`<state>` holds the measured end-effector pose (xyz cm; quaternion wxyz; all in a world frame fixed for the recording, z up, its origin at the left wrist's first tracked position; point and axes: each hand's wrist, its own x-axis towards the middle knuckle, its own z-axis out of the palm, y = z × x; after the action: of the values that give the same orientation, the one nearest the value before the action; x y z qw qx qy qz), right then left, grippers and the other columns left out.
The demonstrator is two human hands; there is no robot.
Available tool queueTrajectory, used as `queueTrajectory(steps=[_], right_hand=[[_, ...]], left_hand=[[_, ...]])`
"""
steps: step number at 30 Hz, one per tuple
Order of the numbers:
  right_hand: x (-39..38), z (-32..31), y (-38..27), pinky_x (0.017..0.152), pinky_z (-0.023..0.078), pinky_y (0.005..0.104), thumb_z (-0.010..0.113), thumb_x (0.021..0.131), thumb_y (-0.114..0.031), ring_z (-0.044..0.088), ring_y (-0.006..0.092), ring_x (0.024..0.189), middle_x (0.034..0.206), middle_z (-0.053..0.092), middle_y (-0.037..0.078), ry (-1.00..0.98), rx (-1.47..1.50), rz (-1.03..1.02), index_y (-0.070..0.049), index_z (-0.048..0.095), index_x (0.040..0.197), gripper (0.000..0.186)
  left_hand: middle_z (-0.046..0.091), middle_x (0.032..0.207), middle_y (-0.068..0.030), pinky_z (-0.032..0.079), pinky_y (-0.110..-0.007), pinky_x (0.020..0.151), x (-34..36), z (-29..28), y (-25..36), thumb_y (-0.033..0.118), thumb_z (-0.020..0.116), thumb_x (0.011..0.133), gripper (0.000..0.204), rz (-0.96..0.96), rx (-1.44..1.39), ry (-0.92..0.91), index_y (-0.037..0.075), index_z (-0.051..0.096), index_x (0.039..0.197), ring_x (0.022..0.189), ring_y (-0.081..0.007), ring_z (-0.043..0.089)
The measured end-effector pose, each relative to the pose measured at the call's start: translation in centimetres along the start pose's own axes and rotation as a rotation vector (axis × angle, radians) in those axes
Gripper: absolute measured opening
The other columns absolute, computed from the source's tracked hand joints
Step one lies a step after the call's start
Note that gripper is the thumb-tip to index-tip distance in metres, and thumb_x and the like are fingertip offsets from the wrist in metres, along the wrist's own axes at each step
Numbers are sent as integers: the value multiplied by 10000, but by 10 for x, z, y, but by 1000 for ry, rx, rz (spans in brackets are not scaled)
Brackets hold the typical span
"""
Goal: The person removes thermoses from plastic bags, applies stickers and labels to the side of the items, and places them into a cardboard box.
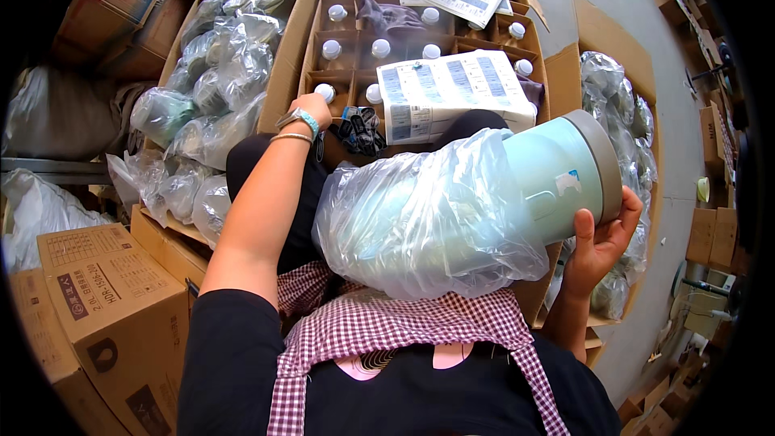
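Observation:
A large pale green vacuum jug (557, 182) with a grey-brown base lies across my lap, tilted up to the right. A clear plastic bag (428, 222) covers most of its body and leaves the base end bare. My right hand (604, 238) grips that base end, thumb on the near side and fingers around the rim. At the near left corner of the divided carton (351, 81), my left hand (313, 111) reaches down beside a white-capped bottle (325, 93). Its fingers are mostly hidden. A dark patterned bundle (361, 131) lies just right of it.
Several white-capped bottles stand in the carton's compartments, partly under printed sheets (456, 89). Open cartons of bagged items flank it, one at left (295, 56) and one at right (617, 40). A closed brown carton (121, 315) stands at lower left. Grey floor (674, 153) runs along the right.

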<state>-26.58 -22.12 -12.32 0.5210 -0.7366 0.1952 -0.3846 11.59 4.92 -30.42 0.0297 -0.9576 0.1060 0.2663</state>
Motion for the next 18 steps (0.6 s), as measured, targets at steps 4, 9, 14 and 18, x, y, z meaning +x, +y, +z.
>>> queueTrajectory(steps=[4,9,14,18], right_hand=[[-1,-3,7,976,388,281,821,861,-263,508,146,1053,1171,495,45,-7,-4,-14,-37,430,1298,628],[2,-3,9,960,388,287,825,853,-322,486,154,1042,1164,453,59,-52,4,-35,-36,415,1285,660],[1,-10,8,960,387,295,828,848,-328,482,162,1050,1165,447,67,-37,24,-2,-34,408,1289,677],[-1,-10,10,957,388,293,830,847,-324,481,162,1045,1164,443,70,-39,25,-23,-28,408,1288,679]], left_hand=[[704,1156,-224,548,-423,920,-4,13,0,188,689,876,273,-254,-445,129,19,726,1087,1118,-345,679],[676,830,-59,534,-326,628,10,96,16,-22,815,705,280,-236,-950,327,34,614,891,694,-179,641],[684,852,-115,546,-426,761,-29,74,47,17,809,700,381,74,-691,470,91,551,972,828,-307,694],[700,1039,-156,529,-475,824,-35,74,53,57,768,770,714,70,-347,505,199,399,1364,962,-405,679]])
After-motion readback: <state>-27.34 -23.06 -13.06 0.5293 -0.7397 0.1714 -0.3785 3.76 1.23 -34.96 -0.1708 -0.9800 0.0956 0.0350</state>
